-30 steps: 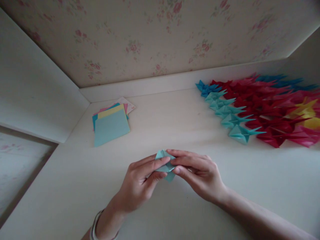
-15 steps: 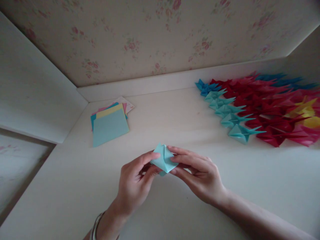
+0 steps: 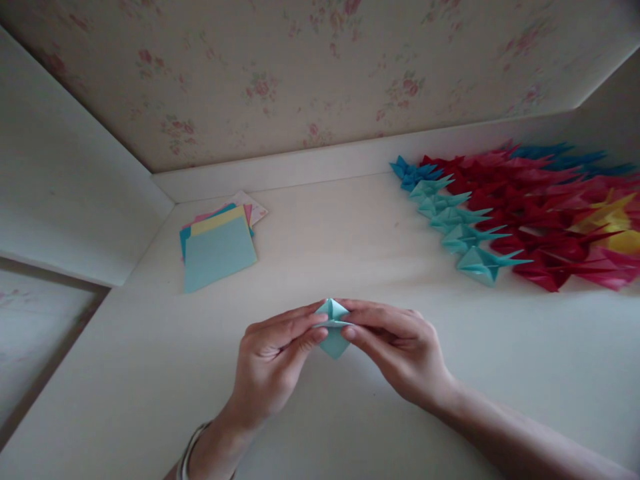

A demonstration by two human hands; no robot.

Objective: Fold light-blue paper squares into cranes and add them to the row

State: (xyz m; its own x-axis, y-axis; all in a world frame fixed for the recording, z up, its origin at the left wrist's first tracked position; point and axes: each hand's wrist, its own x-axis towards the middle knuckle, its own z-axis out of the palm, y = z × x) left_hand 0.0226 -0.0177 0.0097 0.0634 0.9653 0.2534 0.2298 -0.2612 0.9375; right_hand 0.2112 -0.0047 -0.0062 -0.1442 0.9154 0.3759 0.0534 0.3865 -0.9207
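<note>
A small folded piece of light teal paper (image 3: 333, 340) is pinched between both my hands just above the pale desk (image 3: 350, 240). My left hand (image 3: 273, 363) grips its left side with thumb and fingers closed. My right hand (image 3: 400, 353) grips its right side the same way. A small peak of the paper shows above my fingertips and a pointed corner hangs below them. The middle of the fold is hidden by my fingers. A bracelet circles my left wrist.
A stack of coloured square sheets (image 3: 217, 250), teal on top, lies at the back left. A large spread of folded paper cranes (image 3: 525, 207) in teal, red, pink, blue and yellow fills the back right. A floral wall rises behind.
Half a second ago the paper was opened into a wider diamond held higher. Now it is pressed narrower between my fingertips and sits slightly lower.
</note>
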